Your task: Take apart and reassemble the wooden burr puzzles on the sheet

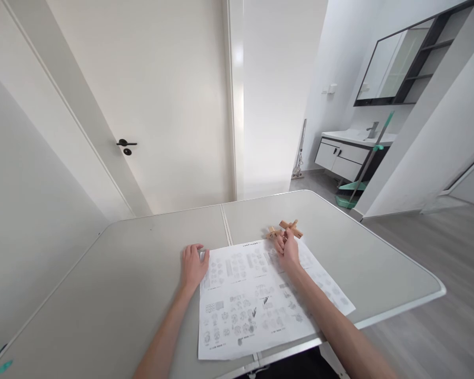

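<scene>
A large printed sheet (240, 321) covered with rows of small grey figures lies on the table. My left hand (194, 266) rests at the sheet's upper left corner, fingers spread, with the thumb on the paper's edge. At the sheet's far right edge, my right hand (288, 251) is closed, its fingertips pinched at a small cluster of wooden pieces. Crossed wooden sticks (294, 229) show just beyond the fingers. Another small wooden piece (272, 231) sits to the left of them. My fingers partly hide where the pieces meet.
The grey folding table (142, 284) has a seam across its middle and a pale metal rim. Behind it stands a white door with a black handle (126, 143). At the right are a sink cabinet (342, 153), a mop (301, 150) and a green dustpan (346, 202).
</scene>
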The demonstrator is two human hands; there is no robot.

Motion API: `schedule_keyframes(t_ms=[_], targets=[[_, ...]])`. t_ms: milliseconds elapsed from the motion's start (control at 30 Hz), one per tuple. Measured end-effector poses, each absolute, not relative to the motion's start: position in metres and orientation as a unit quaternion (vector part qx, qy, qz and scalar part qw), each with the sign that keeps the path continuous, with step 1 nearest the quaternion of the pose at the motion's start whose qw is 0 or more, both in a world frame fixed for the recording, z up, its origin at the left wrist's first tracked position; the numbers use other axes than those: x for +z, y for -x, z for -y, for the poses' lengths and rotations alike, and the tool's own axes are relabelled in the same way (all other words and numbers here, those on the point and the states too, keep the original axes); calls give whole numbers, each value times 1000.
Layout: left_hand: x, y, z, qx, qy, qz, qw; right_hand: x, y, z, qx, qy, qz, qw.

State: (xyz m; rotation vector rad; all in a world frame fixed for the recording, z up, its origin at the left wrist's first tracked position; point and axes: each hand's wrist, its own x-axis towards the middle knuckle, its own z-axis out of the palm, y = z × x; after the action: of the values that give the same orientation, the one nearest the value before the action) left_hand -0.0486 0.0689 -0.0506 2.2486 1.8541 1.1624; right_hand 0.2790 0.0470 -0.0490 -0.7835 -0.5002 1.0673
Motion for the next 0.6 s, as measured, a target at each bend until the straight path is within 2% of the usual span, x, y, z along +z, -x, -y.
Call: schedule_keyframes(t_ms=[133,233,333,433,600], targets=[[-38,41,-59,380,-725,-575,0,-38,-264,-36,454,416,316,722],[-24,28,-45,390,-746,-540,7,-32,-251,-25,391,470,530,587],[-16,12,-31,426,-767,-466,113,-29,-239,-16,388,452,636,490],[-14,1,-21,405,-752,-448,264,-29,-232,-11,379,428,711,410],[-13,-4,-18,379,-727,-342,459,-28,-228,-6,364,386,768,359]])
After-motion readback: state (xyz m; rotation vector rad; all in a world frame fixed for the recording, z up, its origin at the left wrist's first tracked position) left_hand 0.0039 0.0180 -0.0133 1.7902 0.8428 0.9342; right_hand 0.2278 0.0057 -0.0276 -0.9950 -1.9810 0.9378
